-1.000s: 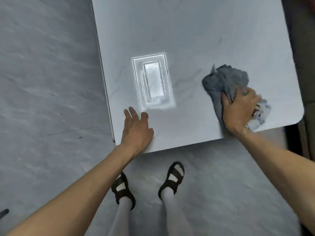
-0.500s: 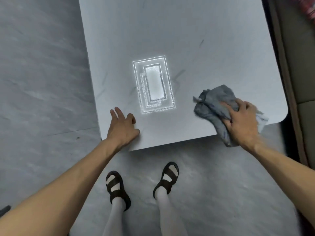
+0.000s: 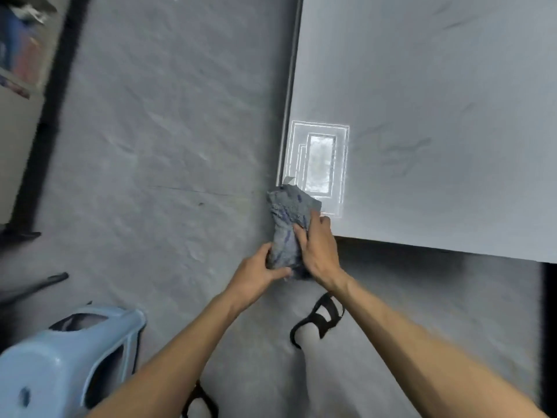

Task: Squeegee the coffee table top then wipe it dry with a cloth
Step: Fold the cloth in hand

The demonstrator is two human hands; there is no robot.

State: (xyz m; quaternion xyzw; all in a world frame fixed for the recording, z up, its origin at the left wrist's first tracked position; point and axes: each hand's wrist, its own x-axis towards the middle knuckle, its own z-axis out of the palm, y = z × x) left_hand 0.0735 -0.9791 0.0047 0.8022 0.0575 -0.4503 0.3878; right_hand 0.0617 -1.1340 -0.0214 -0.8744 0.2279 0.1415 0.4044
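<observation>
The pale grey coffee table top (image 3: 437, 86) fills the upper right, with a ceiling light reflected near its near-left corner. A crumpled grey-blue cloth (image 3: 287, 224) hangs at that corner, off the table's edge and above the floor. My left hand (image 3: 260, 274) grips the cloth's lower end from the left. My right hand (image 3: 318, 248) clasps it from the right, fingers pressed into the fabric. No squeegee is in view.
A light blue plastic stool (image 3: 60, 363) stands at the lower left. A dark long handle (image 3: 33, 286) lies on the grey floor at the left. My sandalled feet (image 3: 319, 321) are below my hands. Dark furniture (image 3: 36, 116) edges the far left.
The view has swung left, so the table now sits at the right. My right hand carried the cloth from the table's right side to its left corner, and my left hand left the table and took hold of the cloth.
</observation>
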